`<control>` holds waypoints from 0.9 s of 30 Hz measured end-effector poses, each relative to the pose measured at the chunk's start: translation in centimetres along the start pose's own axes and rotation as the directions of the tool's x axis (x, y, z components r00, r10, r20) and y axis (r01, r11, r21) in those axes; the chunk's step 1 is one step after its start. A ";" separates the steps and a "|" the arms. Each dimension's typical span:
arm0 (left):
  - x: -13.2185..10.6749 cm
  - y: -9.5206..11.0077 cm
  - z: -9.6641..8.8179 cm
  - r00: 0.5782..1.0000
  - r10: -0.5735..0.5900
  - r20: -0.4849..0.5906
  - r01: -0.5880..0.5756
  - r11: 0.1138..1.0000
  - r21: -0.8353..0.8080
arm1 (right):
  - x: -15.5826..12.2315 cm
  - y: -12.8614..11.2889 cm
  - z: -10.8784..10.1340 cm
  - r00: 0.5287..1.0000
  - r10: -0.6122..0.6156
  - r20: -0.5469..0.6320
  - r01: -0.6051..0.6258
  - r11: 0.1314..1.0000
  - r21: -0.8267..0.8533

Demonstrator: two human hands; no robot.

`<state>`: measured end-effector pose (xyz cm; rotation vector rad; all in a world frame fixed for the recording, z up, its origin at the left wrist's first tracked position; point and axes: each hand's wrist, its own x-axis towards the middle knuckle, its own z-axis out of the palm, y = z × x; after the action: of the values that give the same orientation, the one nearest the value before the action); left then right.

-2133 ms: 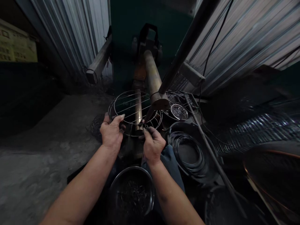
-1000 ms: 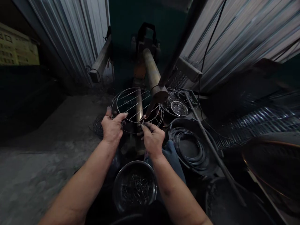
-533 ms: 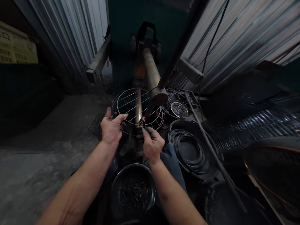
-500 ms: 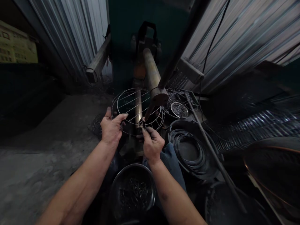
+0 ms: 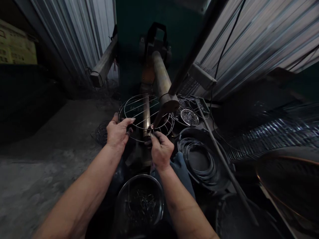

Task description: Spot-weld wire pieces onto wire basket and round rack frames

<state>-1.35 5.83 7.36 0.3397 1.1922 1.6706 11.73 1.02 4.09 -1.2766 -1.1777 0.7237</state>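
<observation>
My left hand (image 5: 117, 132) is closed on the left rim of a round wire rack (image 5: 136, 113), thumb on top and fingers beneath. The rack has two rings joined by wires, with parallel bars across. At its near edge my right hand (image 5: 162, 151) is pinched, and what lies between the fingertips is too small to name. Just above those fingertips, the pointed metal rod (image 5: 159, 115) of a machine meets the rack's near rim. A brass-coloured lower bar (image 5: 147, 111) runs below the rack, and a thick metal cylinder (image 5: 161, 74) extends above it.
Below my hands stands a metal bowl (image 5: 121, 192) holding short bent wire pieces. To the right are a tub with coiled wire (image 5: 199, 159), a small round wire part (image 5: 189, 117) and a long slanting rod (image 5: 226, 162). A yellow crate (image 5: 17, 46) is at far left.
The rack's near edge and both hands appear slightly higher in view, with the same grips. The rod tip stays at the near rim. The whole view has shifted slightly.
</observation>
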 end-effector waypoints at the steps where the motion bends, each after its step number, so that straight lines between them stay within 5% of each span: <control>1: 0.2 -0.1 0.0 1.000 -0.011 -0.008 0.011 1.000 0.004 | 0.1 -0.1 0.1 1.000 0.006 0.007 -0.006 1.000 -0.001; 12: 1.0 -0.1 -0.1 1.000 -0.013 0.005 0.013 0.999 0.036 | -0.4 -0.4 -0.9 0.998 -0.027 0.054 0.033 0.993 -0.112; 23: 0.7 0.0 0.1 0.999 -0.029 0.012 0.029 0.999 0.016 | -0.6 0.4 0.3 0.992 0.123 -0.011 -0.121 0.989 0.089; 27: 0.7 0.1 0.0 0.999 -0.038 0.018 0.038 0.999 0.027 | -0.5 0.1 -1.1 0.993 0.108 0.047 -0.112 0.988 0.103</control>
<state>-1.70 6.38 7.26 0.3462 1.2012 1.6167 12.59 0.25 4.02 -1.2503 -1.0940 0.8856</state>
